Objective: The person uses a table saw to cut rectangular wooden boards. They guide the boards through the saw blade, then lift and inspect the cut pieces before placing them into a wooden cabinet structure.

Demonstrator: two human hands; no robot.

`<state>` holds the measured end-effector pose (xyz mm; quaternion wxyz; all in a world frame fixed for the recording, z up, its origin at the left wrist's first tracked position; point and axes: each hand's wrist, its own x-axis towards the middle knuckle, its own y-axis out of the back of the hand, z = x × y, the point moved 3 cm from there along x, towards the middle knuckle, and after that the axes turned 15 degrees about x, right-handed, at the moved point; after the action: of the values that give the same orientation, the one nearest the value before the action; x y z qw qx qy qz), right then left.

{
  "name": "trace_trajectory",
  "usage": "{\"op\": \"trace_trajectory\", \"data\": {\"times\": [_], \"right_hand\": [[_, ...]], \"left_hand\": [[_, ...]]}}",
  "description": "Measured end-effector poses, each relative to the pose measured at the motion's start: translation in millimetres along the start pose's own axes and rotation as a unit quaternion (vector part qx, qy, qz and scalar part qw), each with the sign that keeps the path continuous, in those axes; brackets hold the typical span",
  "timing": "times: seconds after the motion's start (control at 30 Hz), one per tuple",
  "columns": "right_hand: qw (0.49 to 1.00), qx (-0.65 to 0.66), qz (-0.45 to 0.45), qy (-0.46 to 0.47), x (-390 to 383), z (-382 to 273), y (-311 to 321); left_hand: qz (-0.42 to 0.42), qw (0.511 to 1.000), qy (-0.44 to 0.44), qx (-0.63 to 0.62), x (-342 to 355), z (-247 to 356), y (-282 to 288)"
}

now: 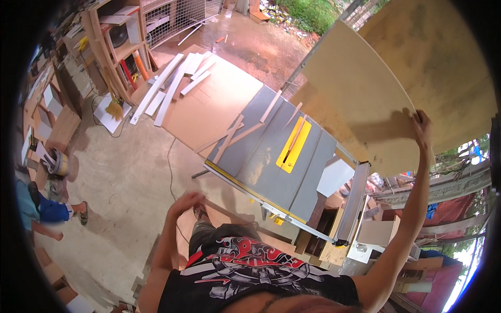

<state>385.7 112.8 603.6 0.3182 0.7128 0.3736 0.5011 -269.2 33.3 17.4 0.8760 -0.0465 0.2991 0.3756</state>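
My right hand is raised at the far right, its fingers closed on the edge of a tall light-brown plywood sheet. The sheet stands upright on the far side of a table saw. My left hand is bent in front of my body, left of the saw's near rail, with its fingers curled together and nothing visible in them. A yellow throat plate is set in the saw's grey top. Thin wooden strips lie across the tabletop.
A brown board bearing several white strips adjoins the saw's left side. Behind the held sheet leans a larger plywood panel. A rip fence spans the saw's right end. Another person is at the far left. A cable trails over the floor.
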Motion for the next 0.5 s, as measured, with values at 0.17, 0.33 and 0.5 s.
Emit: {"op": "trace_trajectory", "data": {"times": [0.17, 0.33, 0.5], "right_hand": [[0.940, 0.314, -0.103, -0.084, -36.4, -33.8, -62.3], [0.907, 0.332, -0.224, -0.132, -102.5, -65.4, -158.7], [0.868, 0.370, -0.296, -0.147, -158.2, -72.9, -250.7]], "left_hand": [[0.033, 0.941, -0.310, -0.128, 21.9, 225.9, 32.9], [-0.047, 0.839, -0.333, -0.428, -10.4, 256.2, 2.5], [0.091, 0.848, -0.307, -0.422, -78.6, 191.0, -26.3]]}}
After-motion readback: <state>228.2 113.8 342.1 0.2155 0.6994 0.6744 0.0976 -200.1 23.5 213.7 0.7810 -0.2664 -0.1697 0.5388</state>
